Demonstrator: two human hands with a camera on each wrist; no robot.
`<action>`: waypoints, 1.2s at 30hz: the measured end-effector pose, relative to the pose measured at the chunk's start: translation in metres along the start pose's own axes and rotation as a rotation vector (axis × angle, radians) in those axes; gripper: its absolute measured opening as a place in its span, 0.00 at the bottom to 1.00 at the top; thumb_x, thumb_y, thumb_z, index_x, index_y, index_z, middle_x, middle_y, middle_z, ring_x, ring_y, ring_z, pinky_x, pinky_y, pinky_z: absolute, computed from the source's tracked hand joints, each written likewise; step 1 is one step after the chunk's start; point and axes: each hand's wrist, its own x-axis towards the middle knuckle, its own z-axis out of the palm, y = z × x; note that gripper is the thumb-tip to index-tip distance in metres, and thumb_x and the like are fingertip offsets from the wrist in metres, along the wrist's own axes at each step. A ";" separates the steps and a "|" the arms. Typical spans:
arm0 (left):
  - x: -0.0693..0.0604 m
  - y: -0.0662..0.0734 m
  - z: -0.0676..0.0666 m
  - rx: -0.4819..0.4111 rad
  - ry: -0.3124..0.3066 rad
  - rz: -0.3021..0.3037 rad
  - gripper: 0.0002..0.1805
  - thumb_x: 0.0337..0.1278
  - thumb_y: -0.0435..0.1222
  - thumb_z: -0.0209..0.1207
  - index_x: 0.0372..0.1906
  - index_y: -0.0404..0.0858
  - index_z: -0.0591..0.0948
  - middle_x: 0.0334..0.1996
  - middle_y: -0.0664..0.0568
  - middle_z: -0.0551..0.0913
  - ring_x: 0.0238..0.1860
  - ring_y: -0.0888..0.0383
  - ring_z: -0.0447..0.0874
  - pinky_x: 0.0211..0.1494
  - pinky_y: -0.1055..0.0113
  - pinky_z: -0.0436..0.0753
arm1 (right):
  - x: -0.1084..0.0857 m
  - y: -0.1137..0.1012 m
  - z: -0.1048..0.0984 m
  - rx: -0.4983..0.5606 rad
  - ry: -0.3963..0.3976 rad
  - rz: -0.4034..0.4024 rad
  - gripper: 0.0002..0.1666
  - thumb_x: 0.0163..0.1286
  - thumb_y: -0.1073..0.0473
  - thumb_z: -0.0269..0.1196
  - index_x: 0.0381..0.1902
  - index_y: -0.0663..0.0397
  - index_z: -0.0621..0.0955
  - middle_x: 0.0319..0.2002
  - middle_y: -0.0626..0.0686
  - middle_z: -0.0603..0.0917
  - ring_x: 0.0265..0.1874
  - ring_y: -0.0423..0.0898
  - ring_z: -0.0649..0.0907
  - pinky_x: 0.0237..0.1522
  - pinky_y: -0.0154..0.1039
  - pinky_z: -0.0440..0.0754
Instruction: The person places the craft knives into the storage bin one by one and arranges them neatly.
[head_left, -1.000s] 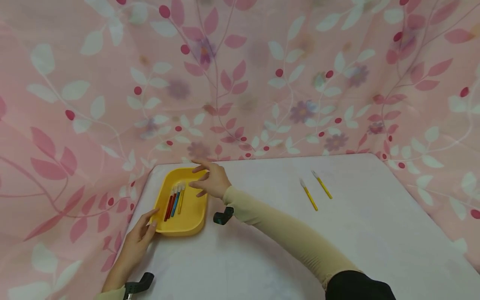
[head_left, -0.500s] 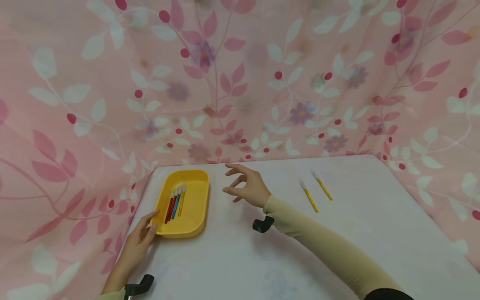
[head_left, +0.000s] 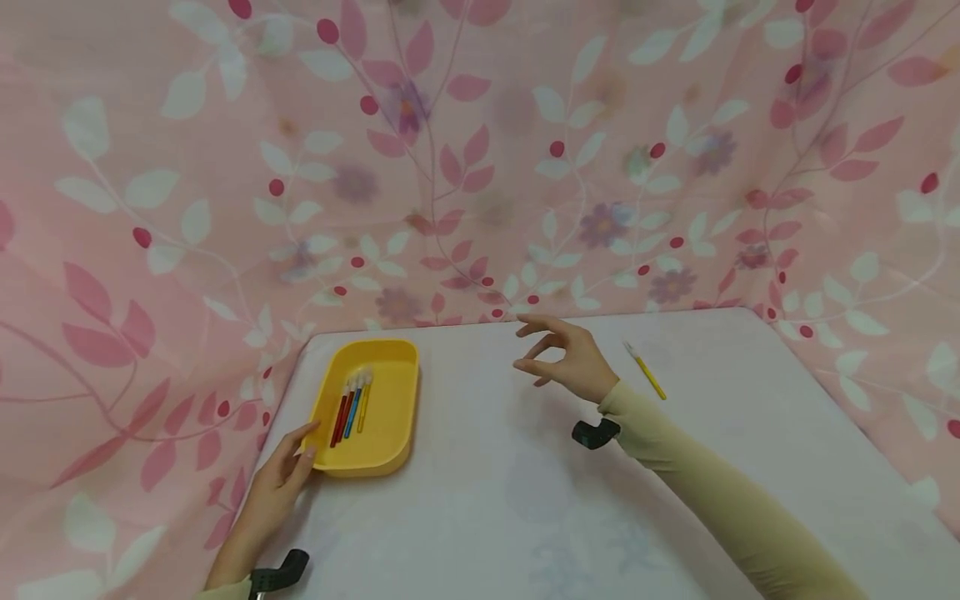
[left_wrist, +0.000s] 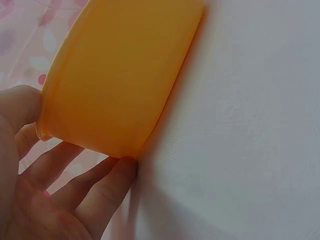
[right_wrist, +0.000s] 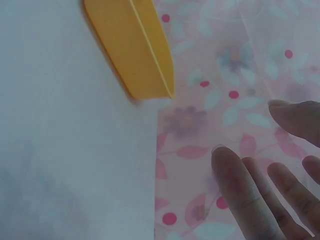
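Observation:
A yellow tray (head_left: 390, 400) stands at the left of the white table. Inside it, side by side, lie several slim pen-like sticks (head_left: 348, 410) with whitish tips, coloured red, blue and yellow. My left hand (head_left: 279, 475) holds the tray's near left corner; the left wrist view has the thumb at the rim and fingertips against the outer wall (left_wrist: 120, 85). Over the middle of the table, my right hand (head_left: 566, 354) hovers with parted fingers and nothing in them. Just right of it lies one yellow stick (head_left: 647, 372) with a whitish tip. A second yellow stick is hidden behind the right hand.
White cloth covers the table (head_left: 465, 517). A pink floral curtain (head_left: 480, 167) hangs behind it and along both sides. Each wrist carries a small black camera, such as the right wrist's device (head_left: 595, 434).
My right hand has moved from above the tray rightward across the table and now covers one of the two yellow sticks. My left hand has stayed at the tray corner.

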 end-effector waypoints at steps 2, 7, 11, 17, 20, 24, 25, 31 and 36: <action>0.000 0.000 0.000 0.000 -0.002 -0.001 0.32 0.89 0.49 0.51 0.85 0.42 0.63 0.85 0.29 0.57 0.77 0.21 0.65 0.66 0.41 0.80 | -0.004 0.004 -0.011 -0.008 0.005 0.012 0.44 0.67 0.64 0.80 0.78 0.42 0.78 0.63 0.56 0.83 0.46 0.57 0.90 0.32 0.52 0.94; -0.001 0.000 -0.001 -0.010 -0.004 0.004 0.31 0.90 0.48 0.51 0.85 0.42 0.64 0.85 0.31 0.57 0.77 0.22 0.65 0.66 0.42 0.80 | -0.014 0.011 -0.035 -0.013 -0.006 0.045 0.45 0.66 0.64 0.81 0.78 0.41 0.78 0.64 0.57 0.82 0.47 0.58 0.90 0.34 0.54 0.94; 0.000 0.000 0.000 -0.012 -0.008 0.013 0.32 0.90 0.48 0.51 0.85 0.42 0.63 0.85 0.30 0.57 0.77 0.21 0.64 0.66 0.41 0.79 | -0.024 0.021 -0.051 -0.022 -0.007 0.063 0.46 0.66 0.65 0.81 0.79 0.43 0.77 0.64 0.60 0.82 0.47 0.61 0.89 0.35 0.56 0.94; -0.001 0.000 0.000 -0.016 0.000 -0.003 0.32 0.90 0.51 0.50 0.85 0.43 0.64 0.85 0.31 0.57 0.77 0.22 0.65 0.67 0.42 0.79 | -0.036 0.041 -0.073 -0.102 0.003 0.101 0.45 0.67 0.63 0.80 0.80 0.46 0.76 0.66 0.65 0.81 0.51 0.63 0.88 0.38 0.52 0.95; -0.001 0.000 0.000 -0.013 0.007 0.004 0.32 0.90 0.51 0.50 0.85 0.43 0.64 0.85 0.31 0.57 0.77 0.23 0.67 0.67 0.42 0.79 | -0.039 0.049 -0.083 -0.136 0.020 0.120 0.46 0.67 0.61 0.81 0.80 0.48 0.76 0.66 0.68 0.81 0.54 0.68 0.86 0.40 0.54 0.94; -0.001 0.000 0.000 -0.011 0.012 0.009 0.32 0.89 0.51 0.51 0.85 0.43 0.64 0.85 0.32 0.58 0.76 0.23 0.69 0.67 0.42 0.80 | -0.043 0.061 -0.094 -0.171 0.038 0.154 0.46 0.67 0.60 0.81 0.80 0.51 0.75 0.66 0.69 0.81 0.58 0.73 0.83 0.41 0.55 0.94; -0.001 0.000 0.000 -0.012 0.012 0.008 0.32 0.89 0.51 0.51 0.85 0.43 0.64 0.85 0.32 0.58 0.75 0.23 0.69 0.66 0.42 0.81 | -0.044 0.064 -0.097 -0.179 0.037 0.163 0.46 0.67 0.60 0.81 0.80 0.53 0.75 0.66 0.68 0.81 0.58 0.73 0.83 0.41 0.54 0.94; 0.000 0.000 0.000 -0.015 0.013 0.009 0.32 0.89 0.50 0.51 0.85 0.43 0.64 0.85 0.33 0.59 0.76 0.24 0.68 0.66 0.43 0.80 | -0.049 0.081 -0.109 -0.186 0.020 0.230 0.45 0.68 0.61 0.80 0.79 0.58 0.75 0.66 0.73 0.80 0.55 0.70 0.85 0.40 0.52 0.95; 0.000 -0.001 0.000 -0.012 0.014 0.009 0.32 0.89 0.50 0.51 0.85 0.43 0.64 0.85 0.33 0.59 0.76 0.24 0.68 0.66 0.43 0.80 | -0.055 0.089 -0.115 -0.191 0.006 0.260 0.42 0.68 0.66 0.79 0.77 0.61 0.76 0.65 0.75 0.79 0.50 0.66 0.87 0.38 0.55 0.94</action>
